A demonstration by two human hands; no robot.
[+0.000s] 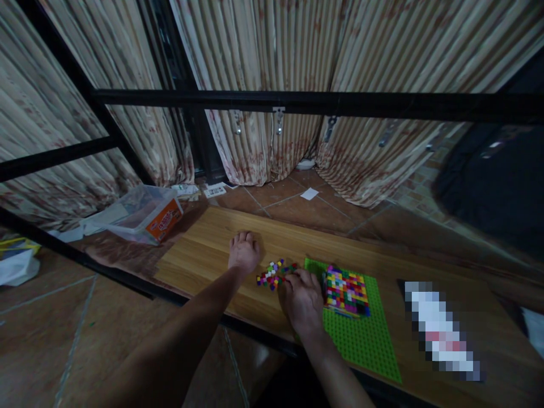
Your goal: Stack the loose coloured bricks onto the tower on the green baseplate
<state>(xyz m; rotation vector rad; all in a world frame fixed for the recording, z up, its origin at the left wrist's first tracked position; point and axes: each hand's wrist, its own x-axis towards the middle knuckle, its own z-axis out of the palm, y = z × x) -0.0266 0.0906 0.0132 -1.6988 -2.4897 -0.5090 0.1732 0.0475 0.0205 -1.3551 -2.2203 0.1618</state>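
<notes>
My left hand (244,251) rests on the wooden board, fingers laid forward on the surface, left of a small pile of loose colourful toy bricks (271,274). At the right edge of that pile, my right hand (304,300) is bent with its fingertips drawn together among the bricks. Whatever they pinch, if anything, is hidden. Just right of this hand, a block built of many multicoloured bricks (346,290) stands on a green studded baseplate (361,343).
The wooden board (199,249) lies on a black metal frame; a black bar (297,102) crosses beyond it. A clear plastic box (142,215) with an orange label is at the left. A blurred-out item (442,331) lies at the right. Curtains (263,51) hang behind.
</notes>
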